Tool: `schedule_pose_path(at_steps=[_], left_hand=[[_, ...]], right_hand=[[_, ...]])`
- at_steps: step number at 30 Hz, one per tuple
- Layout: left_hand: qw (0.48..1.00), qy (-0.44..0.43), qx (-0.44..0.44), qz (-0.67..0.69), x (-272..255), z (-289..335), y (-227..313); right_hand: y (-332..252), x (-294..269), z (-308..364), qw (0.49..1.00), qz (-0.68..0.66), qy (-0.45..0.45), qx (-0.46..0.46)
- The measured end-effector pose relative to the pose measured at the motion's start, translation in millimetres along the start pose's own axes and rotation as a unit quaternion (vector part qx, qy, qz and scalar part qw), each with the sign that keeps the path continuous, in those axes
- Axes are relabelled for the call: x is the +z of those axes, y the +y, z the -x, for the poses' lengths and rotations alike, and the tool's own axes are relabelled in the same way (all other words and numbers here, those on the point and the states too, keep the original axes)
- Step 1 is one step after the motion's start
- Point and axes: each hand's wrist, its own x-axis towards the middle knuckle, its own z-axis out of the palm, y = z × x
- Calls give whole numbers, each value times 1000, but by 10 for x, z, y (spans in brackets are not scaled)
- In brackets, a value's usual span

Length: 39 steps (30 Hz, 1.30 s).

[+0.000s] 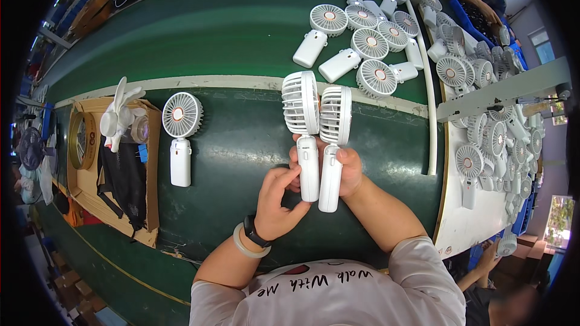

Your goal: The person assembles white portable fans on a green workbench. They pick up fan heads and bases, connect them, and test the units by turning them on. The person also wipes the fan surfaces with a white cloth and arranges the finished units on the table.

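Note:
Two white handheld fans stand side by side in front of me, their round caged heads pointing away and their handles toward me. My left hand [279, 196] is closed round the handle of the left fan [309, 169], thumb and fingers at its side. The right fan [330, 178] is gripped by my right hand [349, 172], with the thumb on the handle's upper part and the other fingers mostly hidden. The two handles are close together. Another white handheld fan [180, 160] lies face up on the green table [241, 145] to the left.
A cardboard box [151, 205] at the left holds a tape roll [81, 140], a larger fan blade [121, 118] and black cloth. Several fans [370, 43] lie on the green belt [199, 30]. More crowd the white table [462, 226] beyond a white pipe [432, 139]. Co-workers sit at right.

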Motion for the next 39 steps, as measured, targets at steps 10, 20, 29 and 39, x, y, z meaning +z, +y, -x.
schedule_pose_path(at_steps=[10, 20, 29, 39], left_hand=[[998, -36, -41, 34, 81, 7, -35], [989, -133, -61, -20, 82, -50, 59], [973, -177, 13, -147, 57, 21, 10], [934, -207, 38, -289, -230, 247, 434]], right_hand=[[-36, 133, 63, 995, 28, 61, -69], [-793, 472, 2419, 765, 269, 339, -477], [-1360, -572, 4933, 520, 128, 677, -505], [-1519, -995, 5155, 476, 266, 733, -406]])
